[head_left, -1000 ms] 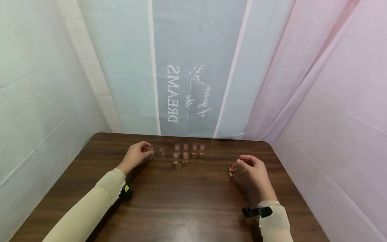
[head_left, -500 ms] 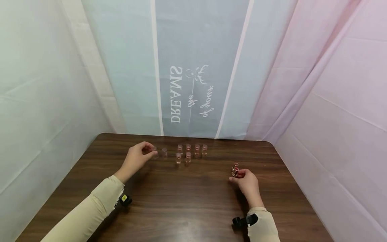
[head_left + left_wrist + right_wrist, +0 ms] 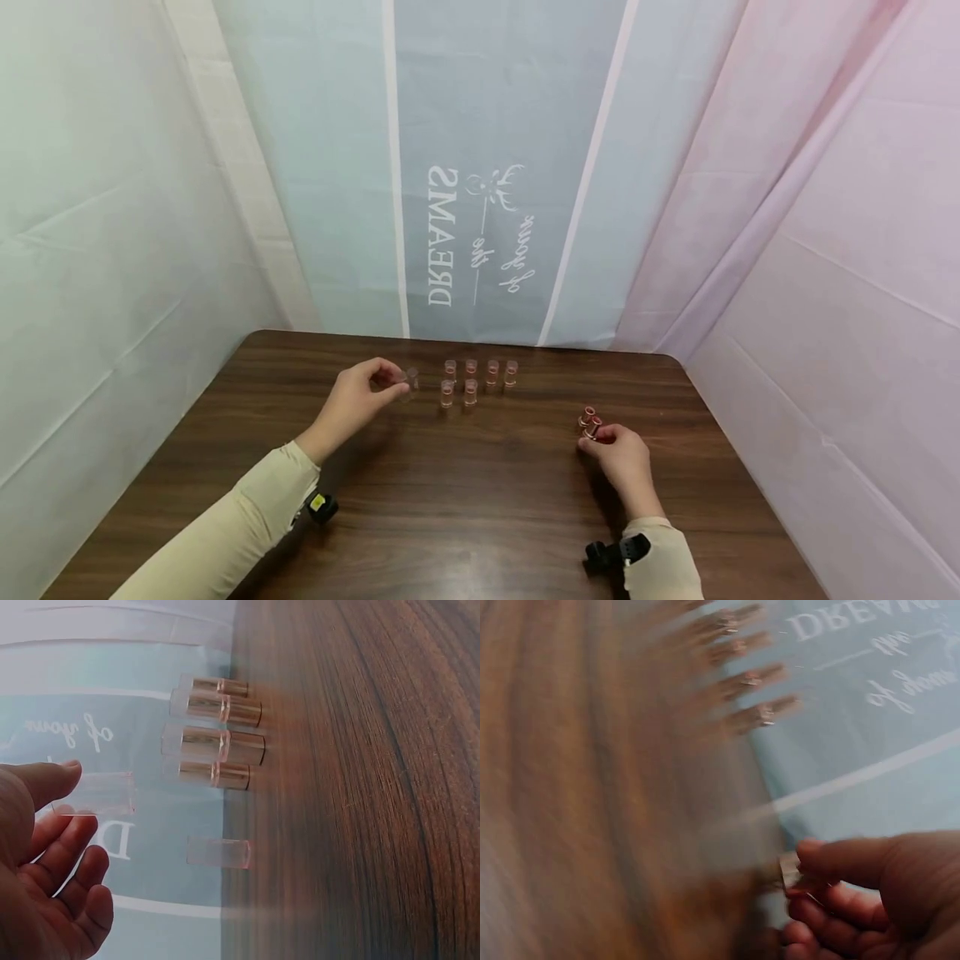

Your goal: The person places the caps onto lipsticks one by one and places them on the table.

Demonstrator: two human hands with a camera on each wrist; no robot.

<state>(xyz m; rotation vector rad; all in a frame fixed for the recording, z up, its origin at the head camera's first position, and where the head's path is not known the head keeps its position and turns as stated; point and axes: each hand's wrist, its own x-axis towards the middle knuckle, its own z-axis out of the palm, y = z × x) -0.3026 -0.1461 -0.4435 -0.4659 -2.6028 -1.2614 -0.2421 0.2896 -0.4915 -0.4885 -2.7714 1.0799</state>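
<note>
Between the thumb and fingers of my left hand [image 3: 365,397] is a clear, tube-shaped cap [image 3: 105,793]. A second clear cap [image 3: 217,853] stands on the table just beyond, overlapping the fingertips in the head view. My right hand [image 3: 621,460] pinches a small rose-gold lipstick tube [image 3: 593,428], leaning a little, with a red opening at its top. A matching tube [image 3: 588,415] sits right behind it. The right wrist view is blurred, though the metallic piece [image 3: 790,871] shows at the thumb tip.
Several rose-gold tubes with clear caps [image 3: 470,393] stand in two short rows at the back middle of the wooden table [image 3: 450,492]. A printed cloth [image 3: 480,250] hangs behind the far edge, and pale cloth walls [image 3: 847,333] flank both sides.
My left hand has moved right with the clear cap, close to the second one. My right hand came down toward the front tube, took hold of it and tilted it.
</note>
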